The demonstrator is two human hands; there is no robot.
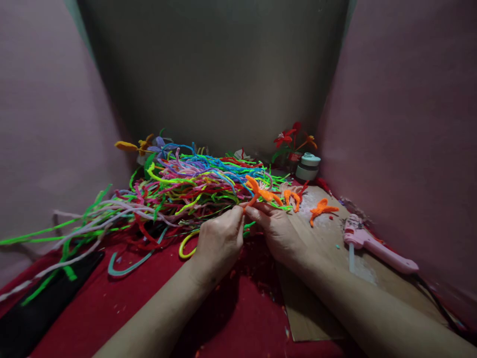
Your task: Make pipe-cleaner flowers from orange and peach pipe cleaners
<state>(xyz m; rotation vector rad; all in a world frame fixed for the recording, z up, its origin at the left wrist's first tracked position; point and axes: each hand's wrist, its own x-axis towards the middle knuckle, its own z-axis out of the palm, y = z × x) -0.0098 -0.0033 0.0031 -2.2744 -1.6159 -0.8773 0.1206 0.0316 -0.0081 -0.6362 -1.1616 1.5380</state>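
An orange pipe-cleaner flower (264,193) is pinched at its lower end between my two hands, its petals pointing up and to the right. My left hand (222,237) is closed, with thumb and fingertips at the flower's base. Close against it, my right hand (280,231) is also closed on the same base; the exact grip is partly hidden by the fingers. Just beyond the hands lies a big heap of colourful pipe cleaners (201,181). Right of the held flower are an orange loop-shaped piece (292,198) and another orange pipe-cleaner flower (322,211).
A pink glue gun (380,247) with a cord rests on a cardboard sheet (309,308) at right. Behind stand a pale green lidded jar (308,166) and red flowers (286,138). A black flat item (52,293) lies left on the red cloth (149,303). Walls close in the sides and back.
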